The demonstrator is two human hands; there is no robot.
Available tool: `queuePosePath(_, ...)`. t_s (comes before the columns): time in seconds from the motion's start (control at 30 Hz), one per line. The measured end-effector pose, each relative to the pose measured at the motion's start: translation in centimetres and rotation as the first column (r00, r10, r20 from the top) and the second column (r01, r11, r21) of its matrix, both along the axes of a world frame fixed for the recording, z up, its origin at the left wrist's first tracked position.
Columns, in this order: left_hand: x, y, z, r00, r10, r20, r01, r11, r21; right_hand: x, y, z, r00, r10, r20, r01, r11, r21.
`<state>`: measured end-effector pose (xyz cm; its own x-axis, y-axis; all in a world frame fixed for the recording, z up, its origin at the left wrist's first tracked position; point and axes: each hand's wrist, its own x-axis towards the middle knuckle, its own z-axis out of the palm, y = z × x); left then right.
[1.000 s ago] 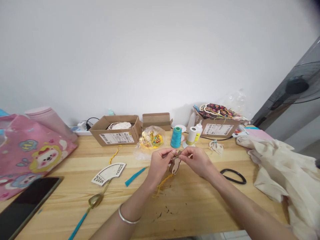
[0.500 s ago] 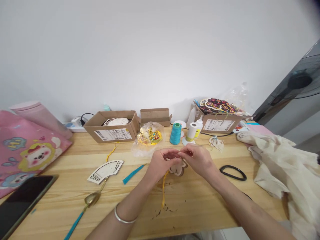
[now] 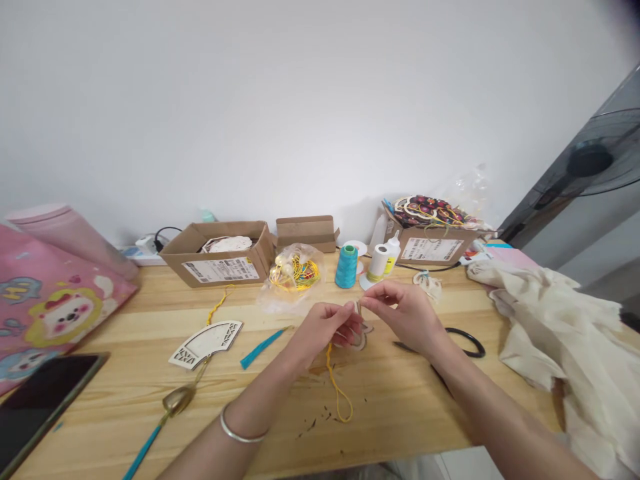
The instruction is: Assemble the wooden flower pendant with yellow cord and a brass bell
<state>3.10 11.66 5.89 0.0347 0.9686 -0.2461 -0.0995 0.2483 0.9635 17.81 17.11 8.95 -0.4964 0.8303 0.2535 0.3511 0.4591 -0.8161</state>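
Observation:
In the middle of the table, my left hand [image 3: 326,328] is closed on a pale wooden flower-shaped ornament [image 3: 360,340], partly hidden by the fingers. A yellow cord [image 3: 335,387] hangs below it and ends in a loop on the wood. Thumb and fingertips of my right hand [image 3: 407,315] are pinched together at the ornament's upper edge; what lies between them is too small to make out. A fan-shaped wooden piece [image 3: 206,344] lies to the left with yellow cord, a gold bead and a blue tassel. Closer by is a loose blue tassel [image 3: 263,348].
Behind my hands stand a blue thread cone [image 3: 347,267], a white spool [image 3: 377,262] and a glue bottle [image 3: 393,253]. Cardboard boxes [image 3: 220,270] line the wall. Black-handled scissors [image 3: 467,342] lie beneath my right forearm, beside cream cloth [image 3: 540,320]. A phone [image 3: 47,407] is at left.
My hands have drawn slightly apart, the right moving outward and still pinched. The hanging cord has swung right, showing its loop. The whole view has shifted a little.

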Motion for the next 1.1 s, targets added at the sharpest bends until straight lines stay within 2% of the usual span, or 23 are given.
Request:
queuePosePath(0.2, -0.6, 0.8, 2.2, 0.973, -0.232, 0.009, 0.232, 0.967, -0.103, -0.6, -2.2, 1.6, 0.976, 0.214, 0.041, -0.218, 0.967, 0.133)
queuePosePath(0.27, -1.2, 1.1, 3.1, 0.957, -0.278, -0.079, 0.269, 0.958, -0.104, -0.5, -2.5, 1.7, 0.968, 0.244, 0.053, -0.25, 0.954, 0.168)
queuePosePath(0.37, -1.9, 1.1, 4.5, 0.895, -0.293, -0.337, 0.278, 0.956, -0.091, -0.1, -2.1, 1.4, 0.968, 0.234, 0.092, -0.248, 0.947, 0.203)
queuePosePath(0.43, -2.2, 0.8, 5.0, 0.771, -0.229, -0.594, 0.293, 0.956, 0.013, 0.1, -1.6, 0.8, 0.973, 0.183, 0.139, -0.213, 0.947, 0.241)
queuePosePath(0.5, -2.3, 0.4, 5.2, 0.575, -0.039, -0.817, 0.333, 0.924, 0.19, 0.1, -1.2, 0.1, 0.973, 0.12, 0.197, -0.174, 0.941, 0.29)
queuePosePath(0.57, -2.3, 0.0, 4.9, 0.418, 0.17, -0.893, 0.387, 0.856, 0.343, -0.1, -1.0, -0.5, 0.967, 0.053, 0.249, -0.139, 0.93, 0.34)
queuePosePath(0.6, -2.3, -0.2, 4.6, 0.388, 0.237, -0.891, 0.406, 0.824, 0.396, -0.2, -0.9, -0.8, 0.964, 0.023, 0.264, -0.122, 0.924, 0.363)
queuePosePath(0.67, -2.3, -0.4, 4.0, 0.426, 0.306, -0.851, 0.413, 0.771, 0.484, -0.5, -0.9, -1.2, 0.964, -0.029, 0.263, -0.081, 0.915, 0.395)
queuePosePath(0.8, -2.5, -0.3, 2.5, 0.651, 0.361, -0.668, 0.261, 0.719, 0.643, -0.9, -0.3, -1.8, 0.983, -0.094, 0.158, 0.03, 0.931, 0.363)
queuePosePath(0.87, -2.5, -0.1, 1.7, 0.73, 0.381, -0.567, 0.148, 0.722, 0.676, -1.1, 0.0, -2.2, 0.989, -0.117, 0.09, 0.08, 0.94, 0.332)
queuePosePath(0.97, -2.5, 0.4, 0.7, 0.803, 0.374, -0.464, 0.035, 0.748, 0.663, -1.4, 0.3, -2.7, 0.992, -0.124, 0.019, 0.11, 0.936, 0.335)
queuePosePath(1.1, -2.4, 0.7, 0.1, 0.856, 0.295, -0.425, 0.025, 0.797, 0.603, -1.8, 0.2, -2.9, 0.997, -0.075, -0.01, 0.072, 0.901, 0.429)
